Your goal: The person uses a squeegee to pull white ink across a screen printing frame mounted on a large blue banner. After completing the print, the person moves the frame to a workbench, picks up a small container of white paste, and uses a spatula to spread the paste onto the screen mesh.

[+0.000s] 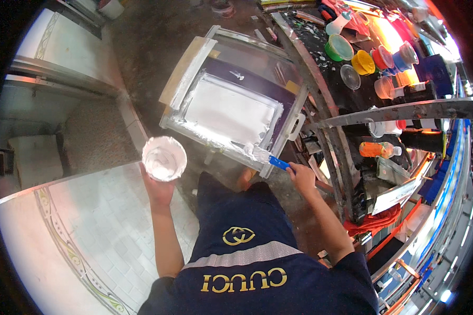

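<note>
My left hand [157,192] is wrapped round the lower side of a white tub [164,157], whose rim and inside are coated with white paste. In my right hand [302,178] is the blue handle of a scraper [279,164]. Its blade, smeared with white paste, touches the near right corner of a printing screen [295,113]. White paste [231,110] covers a large rectangle in the screen's middle, with ragged smears along its near edge. Purple mesh shows around the paste, and a small white streak lies above it.
Right of the screen stands a dark bench [326,65] with a green tub [339,47], a yellow tub [362,62] and an orange bottle [376,149]. A metal bar [404,111] crosses it. White tiled surfaces [100,226] lie at my left.
</note>
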